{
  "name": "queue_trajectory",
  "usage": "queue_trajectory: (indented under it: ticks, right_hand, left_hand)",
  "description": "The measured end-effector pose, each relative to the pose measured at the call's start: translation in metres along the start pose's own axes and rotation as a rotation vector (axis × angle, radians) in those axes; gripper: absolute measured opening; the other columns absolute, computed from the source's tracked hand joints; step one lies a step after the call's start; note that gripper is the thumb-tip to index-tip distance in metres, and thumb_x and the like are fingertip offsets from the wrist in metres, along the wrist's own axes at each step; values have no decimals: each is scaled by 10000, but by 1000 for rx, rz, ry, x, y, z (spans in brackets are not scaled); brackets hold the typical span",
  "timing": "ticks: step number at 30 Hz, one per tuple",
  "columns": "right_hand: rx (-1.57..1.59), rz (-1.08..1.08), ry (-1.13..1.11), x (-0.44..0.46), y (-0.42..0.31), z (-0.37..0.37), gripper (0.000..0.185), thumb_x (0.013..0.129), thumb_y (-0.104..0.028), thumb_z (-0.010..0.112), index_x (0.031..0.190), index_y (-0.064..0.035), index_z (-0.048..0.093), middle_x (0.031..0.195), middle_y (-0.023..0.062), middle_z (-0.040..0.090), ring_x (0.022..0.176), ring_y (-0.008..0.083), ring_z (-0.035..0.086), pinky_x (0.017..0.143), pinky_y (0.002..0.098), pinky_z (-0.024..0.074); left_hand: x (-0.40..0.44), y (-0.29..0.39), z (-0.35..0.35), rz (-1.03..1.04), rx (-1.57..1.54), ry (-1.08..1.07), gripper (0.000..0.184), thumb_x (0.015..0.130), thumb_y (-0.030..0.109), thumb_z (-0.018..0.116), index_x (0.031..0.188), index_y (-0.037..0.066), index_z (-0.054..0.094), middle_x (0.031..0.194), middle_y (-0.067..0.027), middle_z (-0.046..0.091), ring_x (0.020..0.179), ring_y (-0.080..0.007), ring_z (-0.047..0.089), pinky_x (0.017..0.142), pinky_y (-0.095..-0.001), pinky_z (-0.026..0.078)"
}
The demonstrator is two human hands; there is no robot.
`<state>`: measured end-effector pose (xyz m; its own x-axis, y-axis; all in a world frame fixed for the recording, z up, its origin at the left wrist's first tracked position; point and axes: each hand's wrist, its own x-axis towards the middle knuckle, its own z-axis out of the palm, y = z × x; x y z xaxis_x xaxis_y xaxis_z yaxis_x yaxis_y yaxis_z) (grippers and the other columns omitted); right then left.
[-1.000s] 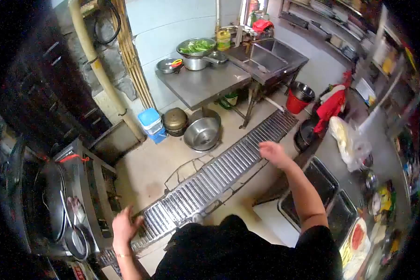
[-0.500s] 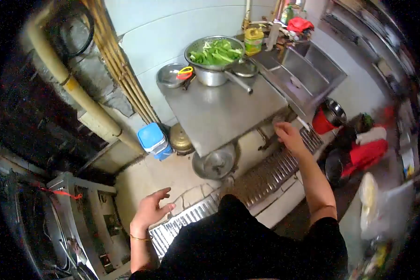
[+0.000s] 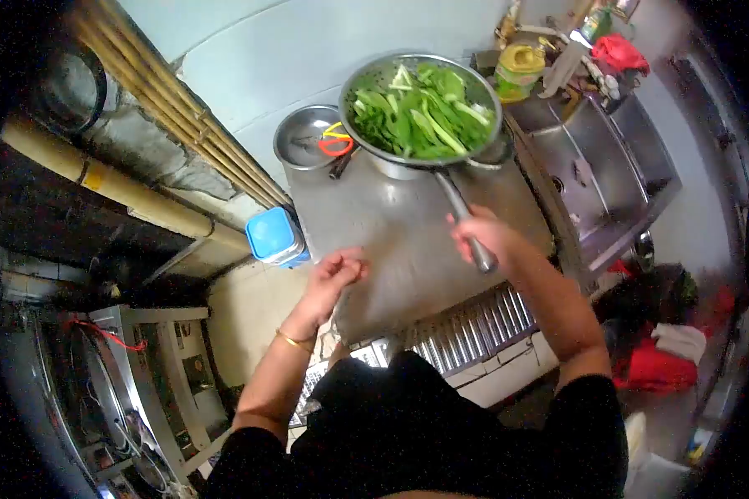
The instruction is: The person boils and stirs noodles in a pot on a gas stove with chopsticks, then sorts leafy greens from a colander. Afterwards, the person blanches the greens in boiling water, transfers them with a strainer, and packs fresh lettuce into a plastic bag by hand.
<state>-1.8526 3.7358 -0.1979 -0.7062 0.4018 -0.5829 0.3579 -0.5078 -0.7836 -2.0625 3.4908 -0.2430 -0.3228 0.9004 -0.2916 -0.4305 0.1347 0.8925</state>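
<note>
A perforated metal colander (image 3: 366, 143) full of green leafy vegetables (image 3: 424, 116) sits on top of a saucepan (image 3: 401, 169), most of which it hides. The saucepan's long handle (image 3: 455, 200) points toward me. My right hand (image 3: 489, 235) is closed around the handle near its end. Over the left front part of the metal table (image 3: 407, 287) is my left hand (image 3: 334, 279), its fingers curled in, with nothing visible in them. A metal bowl (image 3: 295, 137) stands left of the colander, beside scissors (image 3: 335, 143) with yellow and orange-red handles.
On the right is a metal sink (image 3: 586, 158), with a yellow jug (image 3: 517, 71) behind it. A blue-lidded bucket (image 3: 273, 233) stands on the floor left of the table. A floor grate (image 3: 474, 333) runs along the front. Red cloth (image 3: 657, 366) lies at right.
I have come closer to the table. My right hand has reached forward and taken hold of the saucepan handle. My left hand has moved up to the table, and its fingers have curled.
</note>
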Motion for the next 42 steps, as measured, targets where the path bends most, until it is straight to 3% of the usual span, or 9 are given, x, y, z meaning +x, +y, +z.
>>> queue_trajectory:
  ticks: [10, 15, 16, 25, 30, 33, 36, 40, 42]
  right_hand:
    - [37, -152, 504, -191, 0, -16, 499, 644, -46, 581, 1122, -5, 440, 655, 44, 488, 401, 135, 448, 372, 256, 390]
    - [89, -113, 770, -241, 52, -12, 480, 660, -82, 589, 1113, -35, 439, 695, 39, 490, 450, 135, 478, 386, 256, 394]
    - [-10, 33, 841, -244, 50, -4, 445, 680, -70, 564, 1107, -43, 442, 714, 39, 493, 457, 136, 480, 399, 265, 397]
    - [226, 139, 822, -267, 160, -19, 444, 678, -75, 564, 1095, -22, 420, 668, 60, 483, 456, 154, 478, 426, 297, 424]
    - [267, 147, 809, -278, 184, -35, 430, 685, -69, 589, 1083, -30, 432, 703, 60, 503, 474, 157, 488, 426, 300, 435]
    - [291, 148, 805, -279, 177, -42, 356, 726, -116, 673, 1020, -62, 481, 762, 40, 533, 583, 140, 521, 484, 279, 456]
    - [320, 114, 814, -278, 170, -45, 368, 707, -102, 634, 1029, -58, 460, 742, 47, 514, 520, 141, 499, 425, 281, 441]
    - [261, 72, 816, -274, 178, -47, 455, 661, -61, 561, 1094, -24, 429, 698, 66, 486, 409, 155, 465, 357, 304, 417]
    - [235, 63, 817, -269, 166, -43, 458, 664, -71, 564, 1099, -13, 432, 701, 64, 486, 417, 153, 466, 374, 298, 416]
  left_hand:
    - [132, 14, 2, 130, 32, 152, 241, 878, 182, 558, 1081, 52, 569, 918, -73, 631, 780, -137, 586, 661, -248, 471]
    - [187, 50, 63, 830, 1403, 232, 411, 745, 309, 654, 1090, 100, 579, 1081, -75, 587, 1042, -236, 515, 944, -443, 349]
    - [203, 51, 64, 797, 1429, 232, 437, 729, 365, 645, 1089, 125, 585, 1133, -80, 555, 1140, -272, 437, 1030, -503, 209]
    - [169, 17, 25, 746, 1603, 88, 286, 784, 366, 608, 947, 132, 628, 956, -54, 604, 1050, -268, 494, 1024, -545, 189]
    - [112, 26, -43, 730, 1827, 368, 354, 848, 420, 509, 1046, 132, 567, 1188, -56, 508, 1234, -315, 345, 1031, -598, 89]
    - [88, 17, -56, 663, 1552, 676, 520, 882, 353, 496, 1313, 80, 394, 1325, -146, 400, 1257, -349, 311, 1055, -531, 132]
    - [52, -6, -28, 425, 376, 801, 598, 923, 347, 483, 1341, -38, 294, 1391, -170, 308, 1273, -265, 304, 1077, -374, 204]
    - [21, -48, 49, -458, -592, 478, 564, 881, 584, 414, 1214, 128, 404, 1123, -82, 517, 1017, -244, 486, 874, -459, 388]
    - [28, -37, 80, -525, -620, 186, 564, 889, 565, 408, 1207, 101, 448, 1085, -87, 563, 921, -255, 544, 792, -422, 444]
